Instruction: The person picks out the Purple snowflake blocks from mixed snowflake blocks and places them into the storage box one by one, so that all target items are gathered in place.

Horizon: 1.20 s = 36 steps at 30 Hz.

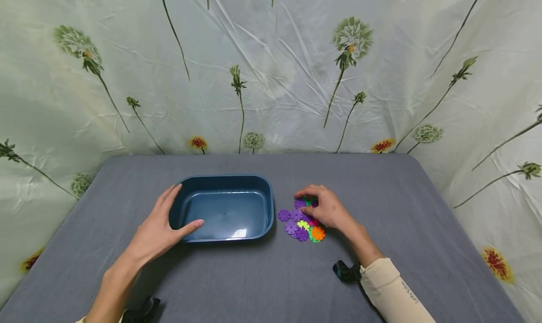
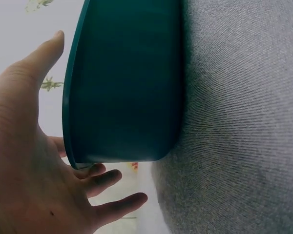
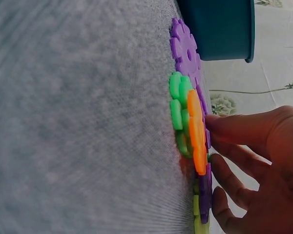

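Observation:
A dark blue plastic basin (image 1: 224,215) stands on the grey cloth. My left hand (image 1: 156,233) is at its left end, thumb extended over the near rim and fingers along the left side. In the left wrist view the fingers spread beside the basin wall (image 2: 127,87). To the basin's right lies a loose pile of flower-shaped plastic discs: several purple (image 1: 284,215), an orange one (image 1: 317,233), a yellow-green one (image 1: 303,225) and some green. Over the pile's far right part is my right hand (image 1: 332,210), thumb and fingers apart, fingertips right at the discs, partly hiding them.
The grey cloth-covered table (image 1: 262,280) reaches back to a pale curtain (image 1: 288,78) printed with dandelions. Black wrist straps show at both arms, one near the right sleeve (image 1: 394,285).

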Tool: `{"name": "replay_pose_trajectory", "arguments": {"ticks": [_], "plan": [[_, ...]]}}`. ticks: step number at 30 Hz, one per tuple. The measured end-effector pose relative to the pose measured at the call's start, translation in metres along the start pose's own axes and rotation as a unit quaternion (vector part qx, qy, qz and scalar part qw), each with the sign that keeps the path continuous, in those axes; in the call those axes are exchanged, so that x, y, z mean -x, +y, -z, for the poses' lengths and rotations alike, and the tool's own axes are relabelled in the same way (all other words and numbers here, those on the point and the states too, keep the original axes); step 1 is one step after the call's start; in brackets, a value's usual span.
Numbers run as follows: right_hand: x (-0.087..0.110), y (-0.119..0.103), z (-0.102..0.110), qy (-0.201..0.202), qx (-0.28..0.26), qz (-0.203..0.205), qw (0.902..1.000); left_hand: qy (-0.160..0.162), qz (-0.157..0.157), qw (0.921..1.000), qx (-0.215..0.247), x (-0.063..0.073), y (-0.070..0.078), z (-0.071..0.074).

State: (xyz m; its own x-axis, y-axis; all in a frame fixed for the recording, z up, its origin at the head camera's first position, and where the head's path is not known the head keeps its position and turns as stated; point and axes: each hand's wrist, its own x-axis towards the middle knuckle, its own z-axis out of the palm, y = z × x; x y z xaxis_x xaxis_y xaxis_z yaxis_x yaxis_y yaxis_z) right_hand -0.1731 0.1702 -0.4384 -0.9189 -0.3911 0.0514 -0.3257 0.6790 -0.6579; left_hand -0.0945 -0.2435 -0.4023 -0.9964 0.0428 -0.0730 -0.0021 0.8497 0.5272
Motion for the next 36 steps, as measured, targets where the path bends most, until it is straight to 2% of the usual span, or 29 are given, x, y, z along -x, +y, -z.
{"name": "replay_pose_trajectory", "arguments": {"ticks": [7,14,22,31,36], "plan": [[0.001,-0.002,0.002,-0.003,-0.021,0.002,0.9998,-0.019,-0.002,0.9994,0.029,0.000,-0.004,0.000],[0.001,-0.003,0.004,-0.001,-0.021,0.004,0.9998,-0.034,-0.005,0.9987,0.036,0.001,-0.008,-0.002],[0.001,-0.001,0.003,0.007,-0.012,0.012,0.9998,-0.053,-0.033,0.9969,0.048,0.003,-0.015,0.001],[0.000,0.003,0.001,0.008,-0.036,0.014,0.9992,-0.072,-0.028,0.9957,0.050,0.003,-0.015,0.002],[0.001,0.003,0.001,0.012,-0.047,0.006,0.9988,-0.071,-0.027,0.9958,0.051,0.002,-0.015,0.001]]}}
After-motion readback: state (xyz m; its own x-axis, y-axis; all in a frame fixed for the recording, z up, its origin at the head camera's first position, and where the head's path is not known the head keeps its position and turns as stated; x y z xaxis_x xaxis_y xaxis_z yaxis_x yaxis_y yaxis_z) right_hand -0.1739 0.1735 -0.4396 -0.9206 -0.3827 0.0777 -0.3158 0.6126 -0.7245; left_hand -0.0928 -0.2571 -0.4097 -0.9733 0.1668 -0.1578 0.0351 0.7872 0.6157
